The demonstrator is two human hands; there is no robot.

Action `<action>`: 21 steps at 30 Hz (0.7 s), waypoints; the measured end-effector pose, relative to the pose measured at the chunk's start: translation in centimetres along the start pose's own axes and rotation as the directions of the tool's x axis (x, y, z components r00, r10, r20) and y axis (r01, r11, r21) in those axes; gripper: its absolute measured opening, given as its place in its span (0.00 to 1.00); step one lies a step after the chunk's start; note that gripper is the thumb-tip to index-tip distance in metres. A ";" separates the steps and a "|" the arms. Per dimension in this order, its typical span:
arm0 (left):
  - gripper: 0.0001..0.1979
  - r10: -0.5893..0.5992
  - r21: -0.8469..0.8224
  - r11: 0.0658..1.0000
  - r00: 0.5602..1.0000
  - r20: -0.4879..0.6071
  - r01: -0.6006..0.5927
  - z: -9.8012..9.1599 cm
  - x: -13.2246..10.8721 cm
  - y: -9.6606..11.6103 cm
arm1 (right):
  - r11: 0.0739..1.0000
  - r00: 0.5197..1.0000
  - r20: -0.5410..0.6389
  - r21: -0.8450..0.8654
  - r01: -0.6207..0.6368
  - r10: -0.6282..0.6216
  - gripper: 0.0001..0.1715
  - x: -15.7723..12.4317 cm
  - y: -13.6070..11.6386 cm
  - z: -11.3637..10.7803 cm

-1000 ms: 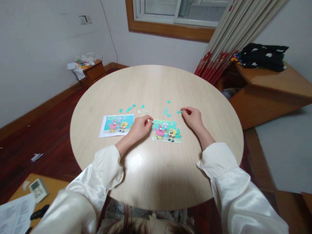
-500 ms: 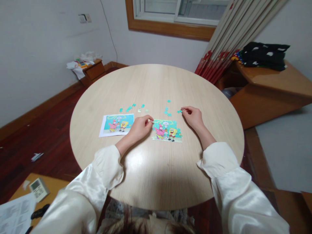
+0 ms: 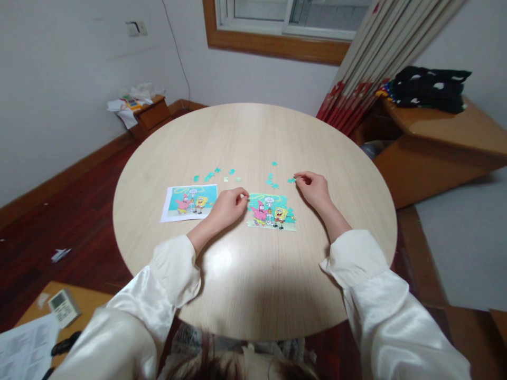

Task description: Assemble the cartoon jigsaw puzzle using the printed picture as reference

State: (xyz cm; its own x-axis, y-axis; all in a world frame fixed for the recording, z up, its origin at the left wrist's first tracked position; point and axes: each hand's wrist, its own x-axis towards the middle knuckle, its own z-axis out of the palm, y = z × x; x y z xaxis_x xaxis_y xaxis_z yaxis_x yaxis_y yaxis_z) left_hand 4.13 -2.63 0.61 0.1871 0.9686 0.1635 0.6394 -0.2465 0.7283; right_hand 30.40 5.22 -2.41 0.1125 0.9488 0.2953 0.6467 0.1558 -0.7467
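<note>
A partly assembled cartoon puzzle (image 3: 271, 212) lies on the round wooden table (image 3: 245, 264), its upper right edge uneven. My left hand (image 3: 230, 205) rests at the puzzle's upper left corner, fingers curled together; whatever they grip is too small to make out. To the right, my right hand (image 3: 313, 189) is closed in a pinch, its fingertips at a loose teal piece (image 3: 292, 180). A printed picture (image 3: 190, 203) of the same cartoon lies partly behind my left hand. More teal pieces (image 3: 273, 184) are between the puzzle and the far edge.
Several loose pieces (image 3: 209, 176) lie above the printed picture, with pale ones (image 3: 226, 179) nearer the middle. Past the table's right side is a wooden cabinet (image 3: 443, 153) with black cloth (image 3: 431, 89). A calculator-like device (image 3: 64, 308) sits at the lower left.
</note>
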 end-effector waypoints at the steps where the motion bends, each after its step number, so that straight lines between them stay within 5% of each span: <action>1: 0.09 0.001 0.002 1.000 1.000 0.001 -0.001 0.0 0.0 0.0 | 1.000 1.000 0.001 0.002 0.001 -0.001 0.15 0.0 0.0 0.0; 21: 0.09 0.013 0.010 1.000 1.000 0.008 -0.013 0.0 0.0 0.1 | 1.000 1.000 -0.014 0.019 0.014 -0.013 0.14 0.1 0.4 0.2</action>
State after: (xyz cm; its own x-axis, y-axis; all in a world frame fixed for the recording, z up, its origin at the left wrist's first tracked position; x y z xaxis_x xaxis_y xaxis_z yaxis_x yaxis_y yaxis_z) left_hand 4.16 -2.65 0.71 0.2015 0.9651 0.1674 0.6446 -0.2594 0.7192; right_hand 30.58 5.44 -2.79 0.1143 0.9427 0.3134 0.6339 0.1737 -0.7536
